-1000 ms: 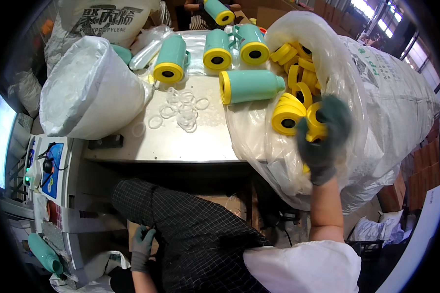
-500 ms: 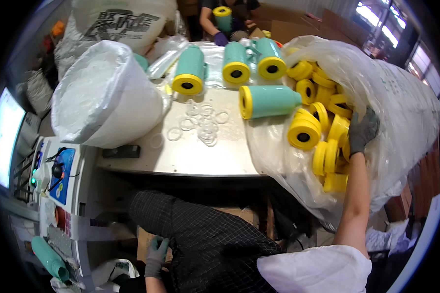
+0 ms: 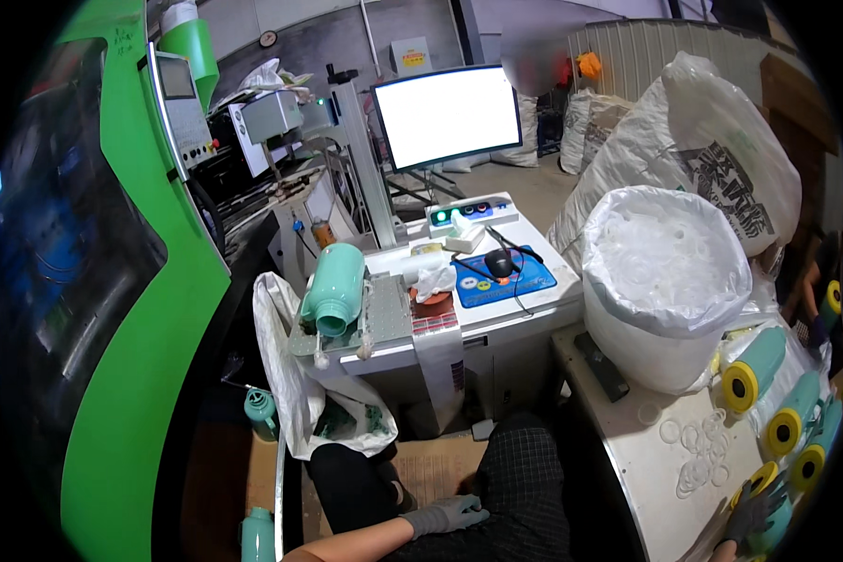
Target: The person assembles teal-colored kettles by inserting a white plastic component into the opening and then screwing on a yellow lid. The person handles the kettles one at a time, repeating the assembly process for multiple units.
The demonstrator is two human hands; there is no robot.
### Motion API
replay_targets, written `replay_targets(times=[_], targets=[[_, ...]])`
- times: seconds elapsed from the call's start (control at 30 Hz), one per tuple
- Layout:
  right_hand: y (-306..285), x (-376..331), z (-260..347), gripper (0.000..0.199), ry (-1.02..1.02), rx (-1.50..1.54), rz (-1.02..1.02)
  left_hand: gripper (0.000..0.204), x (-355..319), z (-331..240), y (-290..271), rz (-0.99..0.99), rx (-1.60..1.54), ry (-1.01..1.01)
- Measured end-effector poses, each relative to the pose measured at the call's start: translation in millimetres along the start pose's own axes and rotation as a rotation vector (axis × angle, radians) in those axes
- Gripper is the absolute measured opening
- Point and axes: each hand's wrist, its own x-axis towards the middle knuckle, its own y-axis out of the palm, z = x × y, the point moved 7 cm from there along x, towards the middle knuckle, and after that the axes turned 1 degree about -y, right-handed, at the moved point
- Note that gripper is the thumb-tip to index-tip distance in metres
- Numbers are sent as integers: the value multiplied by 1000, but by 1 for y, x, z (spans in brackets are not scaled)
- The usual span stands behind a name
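Both hands wear grey knitted cloth gloves: the left hand (image 3: 448,514) lies on matt checked trouser fabric (image 3: 525,487), the right hand (image 3: 751,514) touches a smooth matt teal plastic bottle (image 3: 779,510) with a glossy yellow cap.

The right hand (image 3: 754,513) is half cut off at the lower right rim; its grip on the teal bottle (image 3: 768,510) cannot be judged.

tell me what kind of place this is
Probably a small factory or workshop floor: a big green machine, a marking station with a white monitor, big sacks of parts, and teal bottles with yellow caps on a metal table.
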Motion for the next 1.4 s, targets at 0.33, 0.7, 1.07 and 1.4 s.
replay_targets(times=[0.33, 0.7, 1.07, 1.4], targets=[[-110, -68, 2, 70, 58, 428, -90, 44, -1, 46, 13, -174, -196, -156], [-180, -16, 73, 66, -298, 1068, -554, 41, 2, 37, 5, -117, -83, -64], [7, 110, 150, 77, 137, 713, -46, 54, 11, 46, 25, -310, 118, 235], [-22, -38, 156, 88, -149, 652, -68, 59, -17, -12, 15, -150, -58, -175]])
